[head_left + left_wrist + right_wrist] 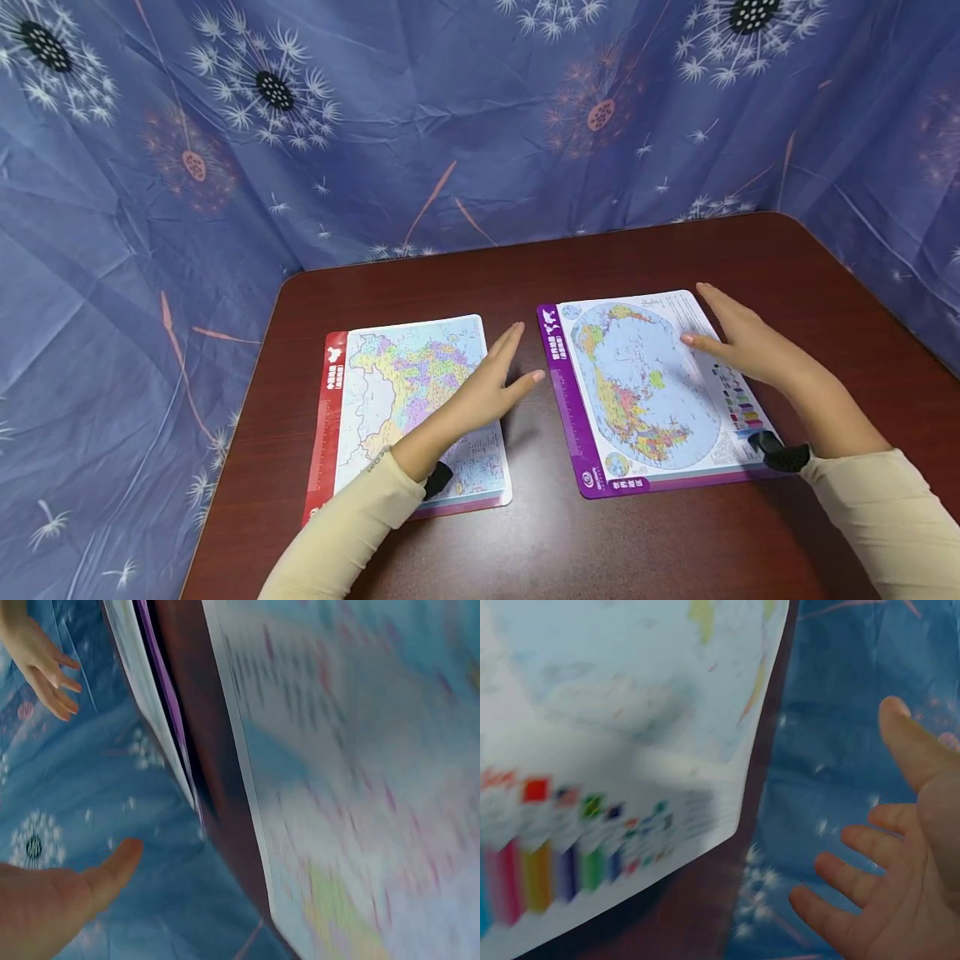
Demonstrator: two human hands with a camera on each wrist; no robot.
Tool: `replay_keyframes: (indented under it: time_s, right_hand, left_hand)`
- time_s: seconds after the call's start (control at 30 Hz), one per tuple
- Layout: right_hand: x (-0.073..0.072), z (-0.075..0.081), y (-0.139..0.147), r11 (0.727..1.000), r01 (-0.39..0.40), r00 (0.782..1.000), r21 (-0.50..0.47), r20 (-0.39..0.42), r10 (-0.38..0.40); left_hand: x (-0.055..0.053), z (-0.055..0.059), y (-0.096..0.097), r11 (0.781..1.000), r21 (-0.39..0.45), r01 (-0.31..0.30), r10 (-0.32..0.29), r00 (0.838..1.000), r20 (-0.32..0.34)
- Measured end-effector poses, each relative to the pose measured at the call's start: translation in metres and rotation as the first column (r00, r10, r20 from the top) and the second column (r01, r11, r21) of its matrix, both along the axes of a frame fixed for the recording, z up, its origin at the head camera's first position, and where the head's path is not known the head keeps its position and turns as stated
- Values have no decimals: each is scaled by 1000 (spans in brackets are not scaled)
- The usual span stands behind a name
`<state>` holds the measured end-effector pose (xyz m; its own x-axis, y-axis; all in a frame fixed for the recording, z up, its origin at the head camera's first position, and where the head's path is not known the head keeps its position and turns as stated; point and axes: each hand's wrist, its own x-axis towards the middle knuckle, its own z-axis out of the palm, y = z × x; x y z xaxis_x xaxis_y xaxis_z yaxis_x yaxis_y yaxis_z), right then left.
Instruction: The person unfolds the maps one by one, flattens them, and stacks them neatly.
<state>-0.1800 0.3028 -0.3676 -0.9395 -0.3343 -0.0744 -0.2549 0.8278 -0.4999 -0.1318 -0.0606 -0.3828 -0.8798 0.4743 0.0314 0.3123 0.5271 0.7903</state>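
Two flat map sheets lie side by side on a dark red-brown table. The left one is a red-edged map of China (375, 400), the right one a purple-edged world map (667, 383). My left hand (487, 390) is over the right side of the China map, fingers straight and thumb spread, holding nothing. Above the right side of the world map is my right hand (757, 342), also with extended fingers and nothing in it. In the right wrist view its fingers (847, 877) are spread apart. My left forearm hides part of the China map.
The wooden table (600, 550) has rounded far corners. Blue cloth (420, 125) with dandelion prints hangs behind it and along both sides. Dark straps (783, 454) sit on the wrists at the cream sleeves (885, 508).
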Motion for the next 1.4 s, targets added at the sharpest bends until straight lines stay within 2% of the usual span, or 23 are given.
replay_keyframes:
  time_s: [0.1, 0.17, 0.27, 0.4, 0.47, 0.57, 0.7, 0.8, 0.9, 0.97, 1.03, 1.1, 1.17, 1.3, 1.4]
  right_hand:
    - [3, -6, 12, 999, 44, 997, 3, 58, -44]
    - [5, -12, 19, 997, 74, 993, 26, 93, -76]
    - [8, -21, 27, 993, 100, 986, 68, 126, -108]
    - [12, -30, 34, 987, 120, 981, 107, 139, -134]
    - [15, -33, 35, 984, 132, 978, 115, 144, -148]
    - [17, -38, 35, 985, 139, 978, 105, 143, -154]
    - [17, -42, 36, 982, 166, 971, 94, 155, -179]
    - [16, -43, 36, 972, 210, 959, 102, 172, -225]
    - [15, -45, 37, 964, 246, 953, 100, 158, -260]
    - [15, -46, 38, 960, 265, 951, 88, 142, -276]
    - [15, -46, 39, 957, 284, 948, 59, 131, -290]
    - [16, -45, 40, 953, 304, 943, 18, 136, -304]
    - [18, -45, 41, 949, 314, 941, -34, 143, -306]
    - [18, -45, 44, 930, 339, 935, -144, 163, -316]
    - [15, -45, 46, 906, 357, 931, -228, 163, -326]
  left_hand:
    - [0, -4, 12, 997, 58, -54, 47, 993, 108]
    - [1, -7, 20, 991, 102, -90, 69, 979, 192]
    - [2, -12, 30, 984, 122, -129, 90, 956, 279]
    - [5, -19, 40, 986, 86, -146, 108, 933, 343]
    - [5, -22, 44, 982, 85, -168, 122, 912, 391]
    - [6, -27, 47, 969, 133, -209, 122, 871, 475]
    - [5, -30, 52, 947, 219, -233, 77, 832, 549]
    - [3, -32, 54, 940, 240, -243, 64, 816, 575]
    - [1, -33, 55, 932, 239, -272, 78, 794, 602]
    - [-1, -34, 55, 920, 250, -303, 84, 774, 628]
    - [-3, -35, 56, 898, 277, -341, 85, 753, 652]
    - [-5, -36, 58, 868, 317, -383, 73, 728, 681]
    - [-7, -36, 59, 839, 355, -412, 52, 710, 702]
    - [-10, -36, 59, 799, 410, -439, 1, 683, 730]
    - [-12, -32, 57, 786, 432, -443, -19, 681, 732]
